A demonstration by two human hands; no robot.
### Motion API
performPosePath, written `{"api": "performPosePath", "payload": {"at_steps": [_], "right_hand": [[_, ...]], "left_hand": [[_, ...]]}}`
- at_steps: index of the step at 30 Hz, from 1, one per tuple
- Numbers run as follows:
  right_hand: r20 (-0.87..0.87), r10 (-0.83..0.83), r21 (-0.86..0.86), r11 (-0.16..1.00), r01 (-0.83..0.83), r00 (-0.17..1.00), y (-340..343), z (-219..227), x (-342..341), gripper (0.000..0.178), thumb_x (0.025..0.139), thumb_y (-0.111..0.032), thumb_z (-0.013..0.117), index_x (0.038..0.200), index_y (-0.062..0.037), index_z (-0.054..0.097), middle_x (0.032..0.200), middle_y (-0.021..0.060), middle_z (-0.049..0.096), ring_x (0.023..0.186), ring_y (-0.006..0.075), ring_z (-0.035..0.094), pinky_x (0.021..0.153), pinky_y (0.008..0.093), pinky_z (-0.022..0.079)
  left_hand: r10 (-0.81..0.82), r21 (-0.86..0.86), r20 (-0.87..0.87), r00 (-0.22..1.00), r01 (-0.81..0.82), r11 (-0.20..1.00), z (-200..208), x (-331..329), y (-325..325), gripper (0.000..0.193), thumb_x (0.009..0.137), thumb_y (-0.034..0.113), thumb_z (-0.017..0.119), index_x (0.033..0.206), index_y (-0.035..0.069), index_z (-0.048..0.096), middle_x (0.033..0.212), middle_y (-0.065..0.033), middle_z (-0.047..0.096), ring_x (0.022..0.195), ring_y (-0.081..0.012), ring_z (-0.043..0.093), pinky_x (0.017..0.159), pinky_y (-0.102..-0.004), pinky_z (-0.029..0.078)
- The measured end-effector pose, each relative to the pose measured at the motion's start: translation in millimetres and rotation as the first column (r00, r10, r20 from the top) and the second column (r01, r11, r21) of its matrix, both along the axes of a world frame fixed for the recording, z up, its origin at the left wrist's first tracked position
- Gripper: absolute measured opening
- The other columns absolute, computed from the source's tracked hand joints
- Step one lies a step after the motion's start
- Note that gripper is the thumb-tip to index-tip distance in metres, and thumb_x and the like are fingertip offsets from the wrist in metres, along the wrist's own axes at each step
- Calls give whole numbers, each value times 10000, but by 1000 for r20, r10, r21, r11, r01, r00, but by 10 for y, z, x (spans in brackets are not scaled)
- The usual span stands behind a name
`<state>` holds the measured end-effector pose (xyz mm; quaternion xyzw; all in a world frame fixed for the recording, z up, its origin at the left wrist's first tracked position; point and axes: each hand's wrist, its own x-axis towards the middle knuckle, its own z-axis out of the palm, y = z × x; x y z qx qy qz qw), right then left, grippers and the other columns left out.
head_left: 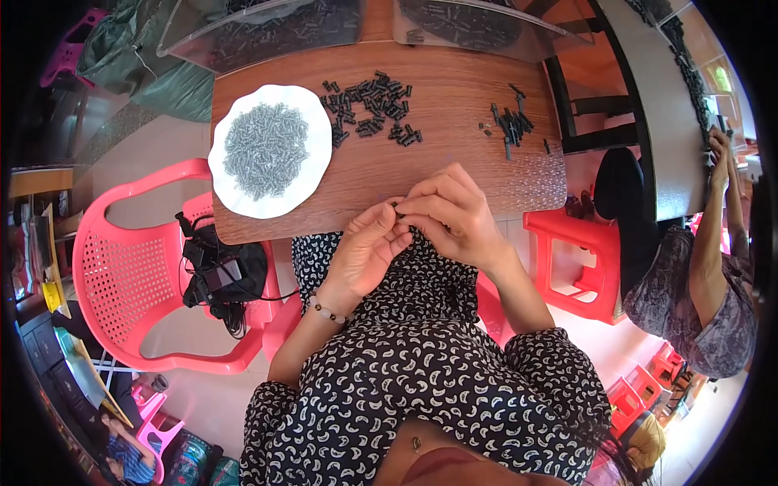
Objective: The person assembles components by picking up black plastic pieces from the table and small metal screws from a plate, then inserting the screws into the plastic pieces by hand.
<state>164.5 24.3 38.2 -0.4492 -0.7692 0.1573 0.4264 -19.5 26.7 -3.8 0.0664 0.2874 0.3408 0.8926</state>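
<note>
Just past the table's near edge, my left hand (pixel 367 249) and my right hand (pixel 454 215) meet at the fingertips. Between them they pinch a small black piece (pixel 397 212), mostly covered by the fingers, so its exact kind is hidden. Beyond my hands lies a loose pile of short black cylindrical parts (pixel 369 105) on the brown table (pixel 365 174). To its left stands a white scalloped plate (pixel 314 182) heaped with small clear tube-like pieces (pixel 266 151). Thin dark rod-like parts (pixel 512 125) lie in a smaller group at the right.
Two clear bins (pixel 267 32) (pixel 486 31) of dark parts stand at the table's far edge. A pink chair (pixel 121 275) with a black bag (pixel 219 275) is at the left, a red stool (pixel 575 263) at the right. Another person (pixel 689 300) works at a table on the far right.
</note>
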Motion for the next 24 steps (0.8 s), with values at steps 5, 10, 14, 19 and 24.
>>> {"api": "performPosePath", "payload": {"at_steps": [5, 10, 14, 19, 24], "right_hand": [[55, -55, -149, 987, 62, 997, 432, 65, 250, 134, 792, -83, 684, 925, -66, 676, 866, 90, 666, 848, 287, 583, 764, 387, 470], [224, -123, -33, 991, 133, 967, 1042, -197, 529, 144, 802, -57, 652, 938, -94, 684, 858, 79, 631, 866, 293, 548, 801, 386, 464], [304, -32, -39, 998, 46, 952, 1205, -277, 551, 157, 783, -64, 665, 931, -111, 690, 911, 39, 621, 945, 270, 522, 874, 385, 429], [316, -36, -43, 998, 52, 948, 1231, -303, 535, 133, 777, -69, 677, 907, -95, 688, 924, 34, 629, 945, 262, 528, 867, 380, 429], [315, -45, -34, 998, 58, 948, 1172, -267, 521, 110, 784, -57, 678, 893, -69, 676, 906, 58, 640, 926, 273, 544, 827, 372, 451]], "left_hand": [[29, -48, -52, 998, -31, 998, -2, -55, 17, 253, 919, 226, 627, 1117, 68, 626, 1049, -51, 663, 819, -100, 632, 765, -256, 553], [26, -81, -45, 999, -30, 996, 8, -47, 10, 256, 923, 226, 623, 1125, 70, 621, 1067, -53, 657, 802, -91, 633, 758, -250, 554], [39, -82, -31, 999, -42, 996, -5, -89, 10, 249, 925, 230, 621, 1115, 70, 621, 1046, -48, 655, 785, -86, 627, 742, -243, 551], [20, -87, 4, 1000, -19, 996, -3, -90, 26, 242, 930, 237, 614, 1102, 67, 617, 1003, -34, 647, 771, -78, 610, 727, -233, 544], [26, -115, -35, 999, -30, 993, 50, -69, 45, 223, 937, 227, 605, 1091, 67, 602, 984, -22, 628, 770, -90, 582, 713, -232, 524]]}}
